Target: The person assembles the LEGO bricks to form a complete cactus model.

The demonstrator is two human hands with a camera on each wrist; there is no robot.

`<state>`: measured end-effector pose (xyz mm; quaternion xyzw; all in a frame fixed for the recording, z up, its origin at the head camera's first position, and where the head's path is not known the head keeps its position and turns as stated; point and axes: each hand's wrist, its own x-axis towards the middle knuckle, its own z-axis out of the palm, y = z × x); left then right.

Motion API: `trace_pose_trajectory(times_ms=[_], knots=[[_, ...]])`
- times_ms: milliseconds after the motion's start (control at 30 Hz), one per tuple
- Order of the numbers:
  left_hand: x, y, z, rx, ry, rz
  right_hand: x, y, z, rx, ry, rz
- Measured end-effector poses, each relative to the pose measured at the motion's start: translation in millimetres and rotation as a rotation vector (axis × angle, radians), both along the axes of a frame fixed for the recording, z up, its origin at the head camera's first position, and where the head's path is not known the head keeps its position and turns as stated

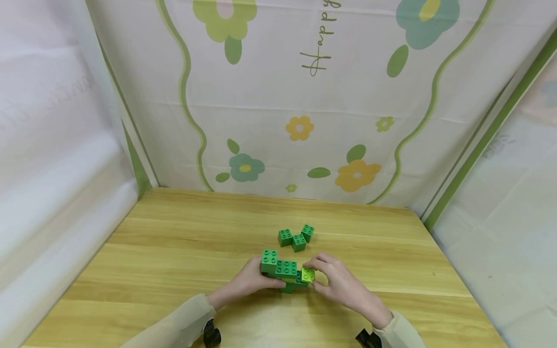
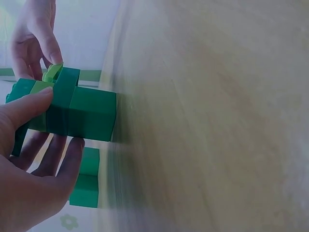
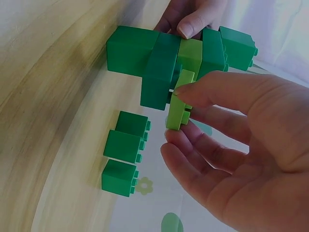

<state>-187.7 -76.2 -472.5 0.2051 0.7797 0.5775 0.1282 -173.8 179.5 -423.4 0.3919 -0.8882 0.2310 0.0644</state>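
A stack of green building blocks (image 1: 286, 267), with a lime layer in its middle, stands near the front of the table. My left hand (image 1: 250, 280) grips it from the left, the thumb lying across the lime layer in the left wrist view. With thumb and fingers my right hand (image 1: 337, 280) pinches a thin lime block (image 3: 179, 104) at the stack's right end. In the right wrist view this block is slightly tilted against the studs of a dark green block (image 3: 160, 72); whether it is fully seated I cannot tell.
Beyond the stack lie three loose green blocks: a left one (image 1: 285, 237), a middle one (image 1: 299, 242) and a right one (image 1: 307, 232). The wooden table (image 1: 183, 232) is bordered by white flowered cloth (image 1: 261, 87) at the back and sides.
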Motion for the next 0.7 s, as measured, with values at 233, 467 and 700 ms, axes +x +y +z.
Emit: trace_pose_trajectory(times_ms=[233, 467, 700], knots=[[-0.8, 0.7, -0.9, 0.004, -0.004, 0.013, -0.9, 2.0, 0.4, 0.013, 0.008, 0.012], [-0.6, 1.2, -1.5, 0.005, 0.008, 0.012, -1.7, 3.9, 0.1, 0.022, 0.015, 0.026], [-0.5, 1.3, -3.6, 0.010, 0.010, 0.011, -1.9, 3.8, -2.3, 0.012, -0.003, 0.019]])
